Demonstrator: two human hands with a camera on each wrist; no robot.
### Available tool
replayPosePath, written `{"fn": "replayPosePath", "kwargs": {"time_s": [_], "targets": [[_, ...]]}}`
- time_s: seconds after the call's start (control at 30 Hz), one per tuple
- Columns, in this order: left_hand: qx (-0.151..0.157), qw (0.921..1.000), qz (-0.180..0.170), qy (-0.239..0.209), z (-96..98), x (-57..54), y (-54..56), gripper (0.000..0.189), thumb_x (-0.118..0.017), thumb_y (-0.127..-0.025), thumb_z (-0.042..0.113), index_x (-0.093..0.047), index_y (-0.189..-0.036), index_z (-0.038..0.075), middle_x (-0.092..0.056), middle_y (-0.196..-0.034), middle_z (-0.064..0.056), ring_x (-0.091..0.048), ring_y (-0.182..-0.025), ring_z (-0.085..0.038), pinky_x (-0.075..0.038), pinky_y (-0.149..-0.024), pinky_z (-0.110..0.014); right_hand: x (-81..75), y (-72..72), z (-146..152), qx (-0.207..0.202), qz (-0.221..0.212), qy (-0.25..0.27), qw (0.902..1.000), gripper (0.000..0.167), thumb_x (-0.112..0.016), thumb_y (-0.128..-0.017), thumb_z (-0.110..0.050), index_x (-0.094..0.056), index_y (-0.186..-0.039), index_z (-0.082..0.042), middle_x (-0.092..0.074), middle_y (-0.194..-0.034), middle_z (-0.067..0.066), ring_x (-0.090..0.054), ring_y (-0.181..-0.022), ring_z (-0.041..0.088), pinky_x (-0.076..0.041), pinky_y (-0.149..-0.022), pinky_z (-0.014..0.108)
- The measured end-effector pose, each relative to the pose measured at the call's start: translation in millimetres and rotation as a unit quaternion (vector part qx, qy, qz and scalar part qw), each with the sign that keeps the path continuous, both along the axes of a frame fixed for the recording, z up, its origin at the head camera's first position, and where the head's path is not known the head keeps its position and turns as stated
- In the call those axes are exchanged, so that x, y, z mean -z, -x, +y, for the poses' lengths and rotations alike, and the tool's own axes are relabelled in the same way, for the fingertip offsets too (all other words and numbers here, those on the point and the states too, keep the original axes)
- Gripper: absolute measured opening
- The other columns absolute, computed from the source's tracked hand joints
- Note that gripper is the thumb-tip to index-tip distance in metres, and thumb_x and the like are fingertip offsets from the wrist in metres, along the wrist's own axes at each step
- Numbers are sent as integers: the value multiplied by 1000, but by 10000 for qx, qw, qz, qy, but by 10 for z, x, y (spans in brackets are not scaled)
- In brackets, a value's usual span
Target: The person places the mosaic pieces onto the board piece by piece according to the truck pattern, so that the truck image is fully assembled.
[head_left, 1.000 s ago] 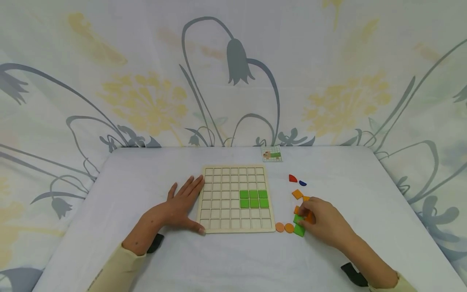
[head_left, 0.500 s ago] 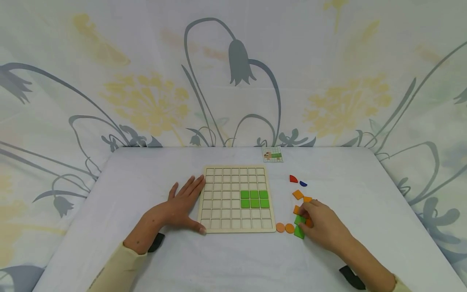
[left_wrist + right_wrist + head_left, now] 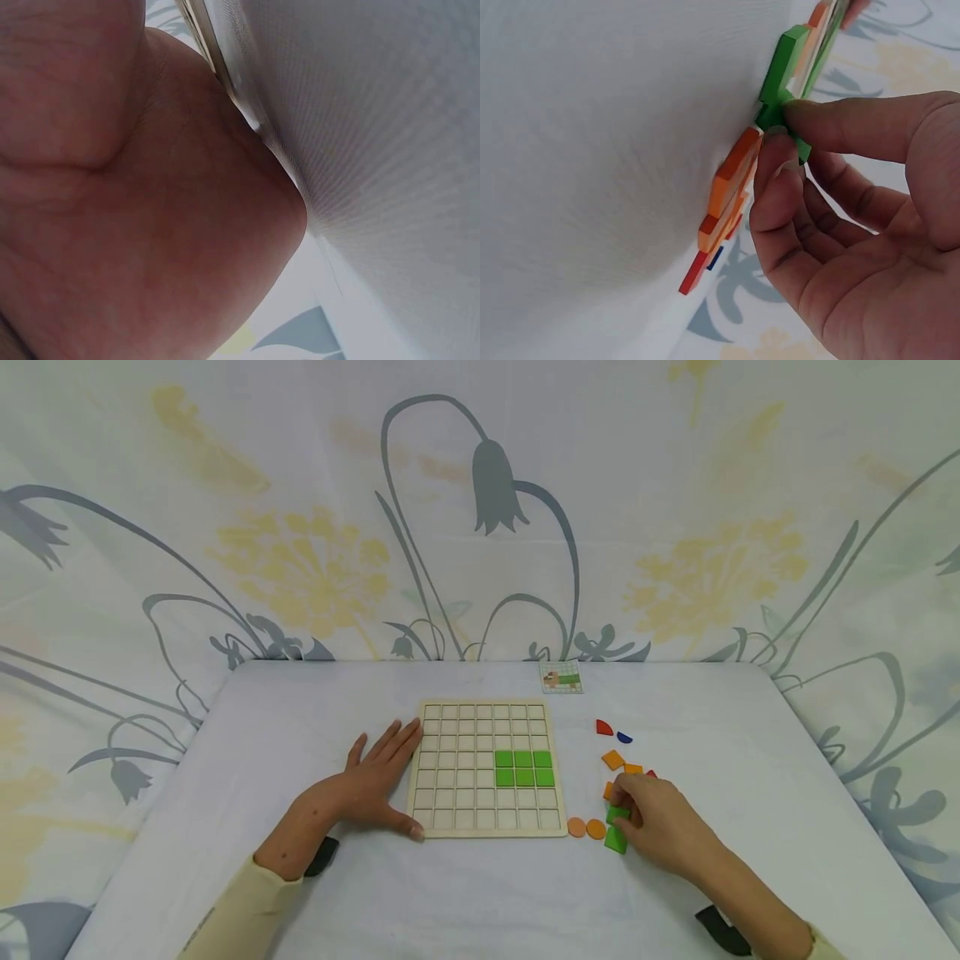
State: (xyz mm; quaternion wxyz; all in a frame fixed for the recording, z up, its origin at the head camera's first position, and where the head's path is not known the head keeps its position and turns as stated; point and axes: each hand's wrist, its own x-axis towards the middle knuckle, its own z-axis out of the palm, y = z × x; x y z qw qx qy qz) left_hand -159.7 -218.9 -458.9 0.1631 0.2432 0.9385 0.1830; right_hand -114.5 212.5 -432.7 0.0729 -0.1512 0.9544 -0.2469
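Observation:
My left hand [image 3: 375, 789] lies with its fingers spread straight against the left edge of a pale wooden grid board [image 3: 453, 777]. Green square tiles [image 3: 523, 768] fill two short rows at the board's right side. To the right of the board, my right hand [image 3: 660, 818] pinches a green square tile [image 3: 793, 124] between thumb and fingers. Another green tile [image 3: 616, 839] lies just in front of it on the cloth. Two orange discs [image 3: 596, 829] sit between that tile and the board. In the left wrist view only the palm side of the hand [image 3: 150, 202] and cloth show.
Behind the right hand lie an orange square tile [image 3: 612, 760], a red quarter-round piece [image 3: 603, 727] and a small blue piece [image 3: 624, 737]. Other orange pieces are partly covered by the hand. A small picture card [image 3: 561, 677] stands at the table's back edge.
My right fingers have shifted slightly over the pieces, and the upper green tile is now pinched. A red piece shows behind the knuckles. The left hand keeps its place.

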Motion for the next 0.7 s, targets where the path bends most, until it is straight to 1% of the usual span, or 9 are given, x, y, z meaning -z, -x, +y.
{"fn": "replayPosePath", "kwargs": {"time_s": [0.07,0.13,0.3,0.5,0.63,0.7], "targets": [[27,10000,34,20,1,-5,4,149,-85,-69,78,-1,-172,9,5,-180,-7,9,-164,-35,6,-123,-72,-12,16,-10,-42,41,92,9999,22,-83,-87,1,-69,-97,-11,-58,-80,-6,-51,-73,13,-47,-63,24],[42,10000,48,33,7,-19,7,147,-86,-71,75,-2,-171,7,4,-180,-9,8,-164,-36,5,-122,-73,-25,32,-27,-100,170,192,9996,22,-82,-87,3,-68,-95,-12,-57,-79,-6,-51,-73,12,-47,-63,24],[29,9998,45,182,20,-40,7,145,-87,-73,72,-3,-171,7,4,-180,-9,7,-165,-35,4,-123,-72,-59,84,-123,-226,397,471,9978,23,-79,-88,5,-66,-93,-13,-56,-77,-7,-51,-71,11,-48,-62,24],[5,9997,37,235,23,-47,3,146,-88,-72,71,-3,-171,8,4,-180,-8,7,-165,-35,4,-123,-72,-89,187,-339,-339,477,759,9954,21,-74,-89,8,-68,-95,-12,-58,-81,-7,-53,-73,12,-49,-64,24],[-9,9997,39,232,13,-34,3,146,-88,-72,72,-3,-171,7,3,-180,-8,7,-165,-35,4,-123,-72,-63,267,-514,-529,502,973,9926,20,-73,-89,9,-68,-96,-9,-60,-83,-6,-54,-75,13,-51,-66,25],[-14,9997,32,240,13,-27,-5,146,-88,-71,72,-4,-171,7,3,-180,-9,7,-165,-35,4,-123,-72,-34,305,-606,-594,443,1027,9920,18,-73,-90,8,-68,-97,-9,-61,-86,-5,-55,-76,12,-52,-67,25]]}}
